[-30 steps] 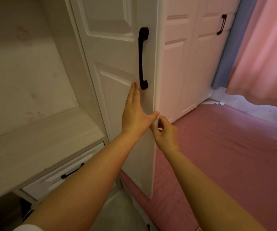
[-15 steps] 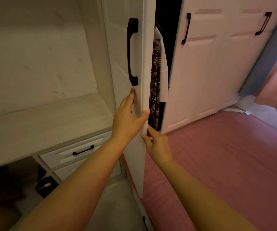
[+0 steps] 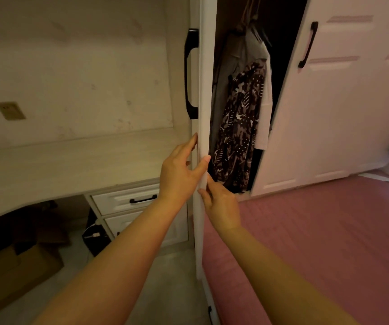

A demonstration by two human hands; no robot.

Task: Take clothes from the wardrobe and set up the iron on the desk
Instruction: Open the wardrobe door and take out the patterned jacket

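The white wardrobe door (image 3: pixel 204 90) stands edge-on to me, swung wide, its black handle (image 3: pixel 190 73) on the left face. My left hand (image 3: pixel 180 171) grips the door's edge, thumb wrapped round it. My right hand (image 3: pixel 220 202) holds the same edge just below, from the right side. Inside the dark wardrobe hang clothes: a dark patterned garment (image 3: pixel 238 127), a white one (image 3: pixel 265 109) behind it and a grey one (image 3: pixel 228 73) to the left. The pale desk (image 3: pixel 71 160) lies left of the door. No iron is in view.
Desk drawers (image 3: pixel 128 200) with black pulls sit under the desktop. A cardboard box (image 3: pixel 13 273) and a black item with a white cable (image 3: pixel 94 238) lie beneath the desk. A wall socket (image 3: pixel 10 110) is above it. The pink bed (image 3: pixel 317 242) fills the right; the neighbouring wardrobe door (image 3: pixel 343 102) is closed.
The door has swung from nearly closed to wide, exposing the hanging clothes. Both hands stayed on its edge and moved with it.
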